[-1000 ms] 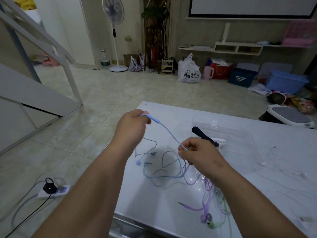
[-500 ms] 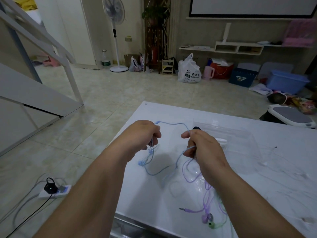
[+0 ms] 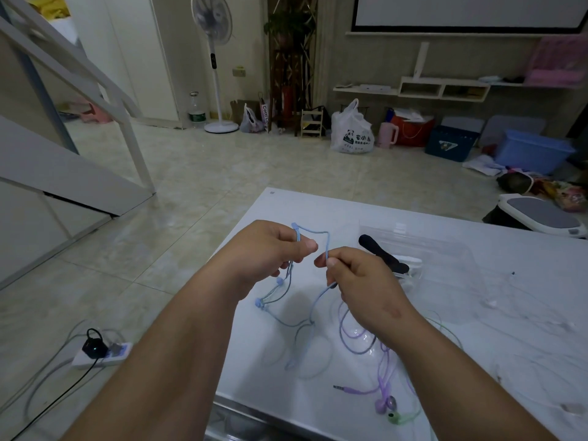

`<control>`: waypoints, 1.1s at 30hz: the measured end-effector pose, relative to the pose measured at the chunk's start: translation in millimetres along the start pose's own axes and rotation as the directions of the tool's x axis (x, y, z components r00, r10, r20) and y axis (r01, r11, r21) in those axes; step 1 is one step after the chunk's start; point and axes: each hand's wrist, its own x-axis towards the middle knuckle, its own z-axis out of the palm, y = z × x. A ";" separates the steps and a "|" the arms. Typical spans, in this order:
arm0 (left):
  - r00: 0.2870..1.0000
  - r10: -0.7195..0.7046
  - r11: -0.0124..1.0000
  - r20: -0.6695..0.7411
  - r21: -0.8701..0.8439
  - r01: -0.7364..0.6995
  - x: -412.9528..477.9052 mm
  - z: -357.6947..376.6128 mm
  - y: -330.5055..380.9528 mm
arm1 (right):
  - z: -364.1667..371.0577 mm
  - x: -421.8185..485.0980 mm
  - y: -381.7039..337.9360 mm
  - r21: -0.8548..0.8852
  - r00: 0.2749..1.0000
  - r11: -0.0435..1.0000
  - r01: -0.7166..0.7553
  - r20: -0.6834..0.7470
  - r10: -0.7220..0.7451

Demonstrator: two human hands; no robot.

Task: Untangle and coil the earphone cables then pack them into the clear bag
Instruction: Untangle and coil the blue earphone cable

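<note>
Hands drew closer; my left hand (image 3: 270, 249) and right hand (image 3: 359, 281) both pinched blue cable (image 3: 313, 232); pulling could snag purple cable (image 3: 341, 329), tightening tangle

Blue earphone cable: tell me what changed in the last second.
The left hand and right hand came close together. The blue cable, stretched taut between them before, now arches slack from one pinch to the other, with strands gathered under the left hand. Both hands kept their hold. The purple earphones, green earphones and clear bag lie much as before on the table.
</note>
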 end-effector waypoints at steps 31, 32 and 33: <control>0.967 -0.186 0.966 -0.173 -0.212 0.148 4.5 -4.3 3.1 | -6.6 4.7 2.5 0.394 0.972 0.911 -0.123 -0.137 0.191; 0.972 -0.184 0.973 -0.143 -0.166 0.160 3.2 -3.7 3.4 | -7.1 4.4 2.7 0.380 0.973 0.917 -0.119 -0.138 0.184; 0.978 -0.172 0.981 -0.119 -0.110 0.160 1.9 -3.2 3.6 | -7.5 4.2 2.8 0.371 0.975 0.921 -0.118 -0.134 0.179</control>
